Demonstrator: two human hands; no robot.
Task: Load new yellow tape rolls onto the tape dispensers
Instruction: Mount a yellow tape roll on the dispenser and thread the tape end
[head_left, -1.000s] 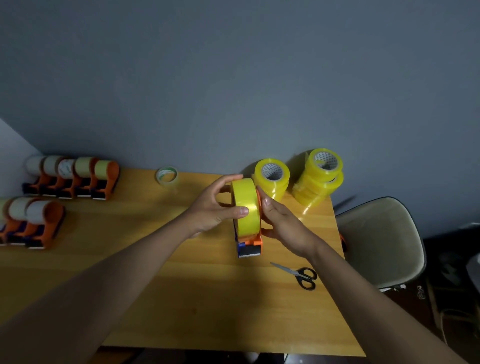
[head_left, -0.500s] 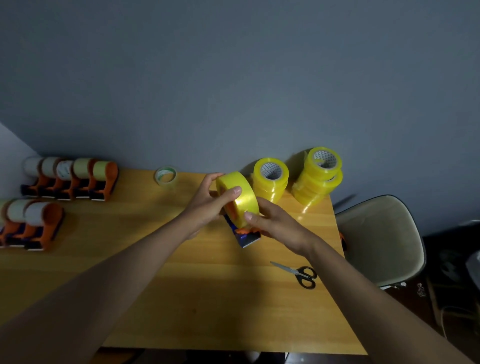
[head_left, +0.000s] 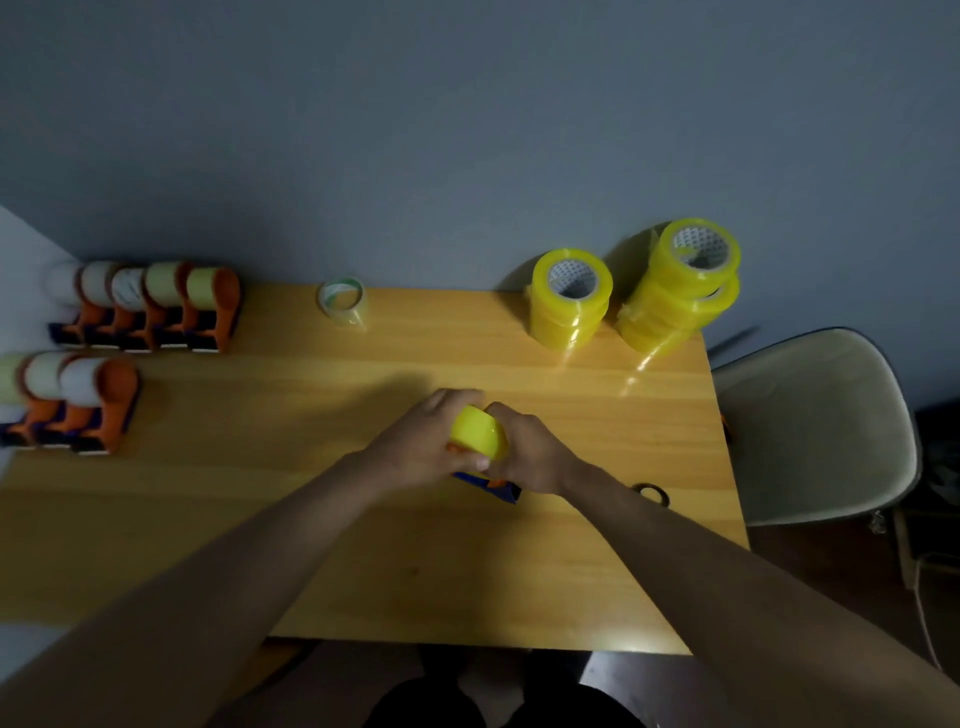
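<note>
A yellow tape roll (head_left: 480, 434) sits between both hands over the middle of the wooden table (head_left: 311, 519). My left hand (head_left: 415, 449) grips its left side, thumb across the front. My right hand (head_left: 530, 449) curls round its right side. Under the roll the orange and blue dispenser (head_left: 496, 486) pokes out, mostly hidden by my hands. Two stacks of new yellow rolls (head_left: 570, 299) (head_left: 680, 283) stand at the far right of the table.
Two rows of orange dispensers with pale rolls (head_left: 150, 309) (head_left: 72, 402) line the left side. A nearly clear small roll (head_left: 343, 301) stands by the wall. Scissors (head_left: 649, 492) lie partly under my right forearm. A cream chair (head_left: 815, 426) stands right of the table.
Both hands brought the roll and dispenser down and toward me, and closed more tightly round the roll. The view tilted down, so the table sits lower in the frame.
</note>
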